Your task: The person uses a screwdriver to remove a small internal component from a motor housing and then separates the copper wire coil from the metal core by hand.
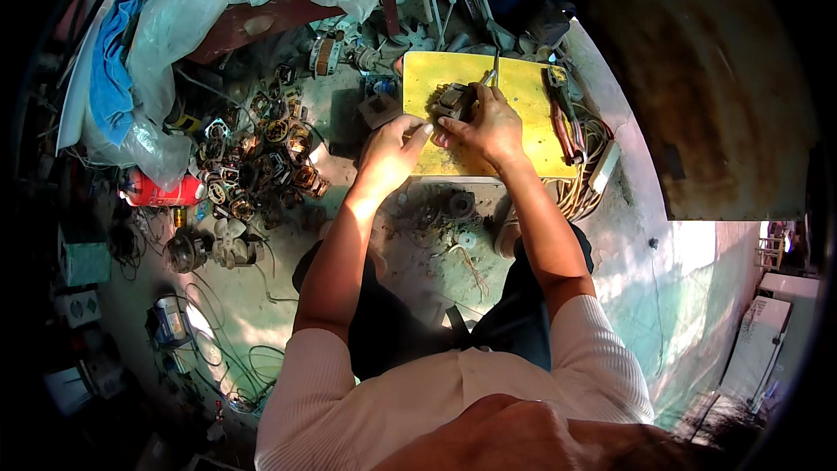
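Seated person viewed from above, both forearms extended forward over a concrete floor (436, 253). Left hand (394, 144), fingers curled, rests at the near edge of a yellow board (523, 135). Right hand (490, 122) grips a thin metal tool (493, 70) and presses on a small motor part (453, 101) lying on the board. Pliers (565, 118) lie at the board's right side. Farther left, a heap of copper-wound motor cores (257, 157).

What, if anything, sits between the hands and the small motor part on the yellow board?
Nothing visible. The right hand is already on the small motor part and holds a thin tool over it; the left hand rests on the yellow board right beside it. The pliers lie off to the right, clear of both.
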`<state>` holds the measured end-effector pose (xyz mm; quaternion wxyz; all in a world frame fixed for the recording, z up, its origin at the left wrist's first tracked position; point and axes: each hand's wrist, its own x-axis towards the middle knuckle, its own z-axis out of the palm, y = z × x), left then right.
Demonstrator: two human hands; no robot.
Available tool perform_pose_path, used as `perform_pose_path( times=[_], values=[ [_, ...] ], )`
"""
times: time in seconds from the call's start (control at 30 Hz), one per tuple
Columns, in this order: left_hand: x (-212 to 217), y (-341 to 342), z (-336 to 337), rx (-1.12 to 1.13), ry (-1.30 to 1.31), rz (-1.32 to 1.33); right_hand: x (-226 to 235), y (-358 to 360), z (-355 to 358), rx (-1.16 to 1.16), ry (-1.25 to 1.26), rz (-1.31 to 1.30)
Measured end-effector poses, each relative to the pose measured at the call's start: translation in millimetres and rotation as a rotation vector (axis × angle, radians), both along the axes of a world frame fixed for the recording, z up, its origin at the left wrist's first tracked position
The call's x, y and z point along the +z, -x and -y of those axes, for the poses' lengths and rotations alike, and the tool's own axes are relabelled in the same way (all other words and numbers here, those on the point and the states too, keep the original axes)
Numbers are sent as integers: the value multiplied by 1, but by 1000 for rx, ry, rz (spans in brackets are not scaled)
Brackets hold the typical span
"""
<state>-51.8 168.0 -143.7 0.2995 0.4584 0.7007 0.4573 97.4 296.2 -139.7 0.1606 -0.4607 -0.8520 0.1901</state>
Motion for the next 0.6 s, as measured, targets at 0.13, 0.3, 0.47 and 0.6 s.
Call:
perform_pose_path(
  times=[0.13, 0.3, 0.47, 0.6],
  values=[
    [-18, 4, -5, 52, -45, 170, 9, -1, -4, -26, 195, -225],
    [-12, 3, -12, 173, -189, 265, 40, -11, -9, -27, 1019, -840],
    [15, -10, -13, 130, -108, 515, 24, -20, -28, -87, 1903, -1214],
    [4, -8, -16, 73, -116, 573, 19, -16, -19, 63, 2140, -1247]
  ],
)
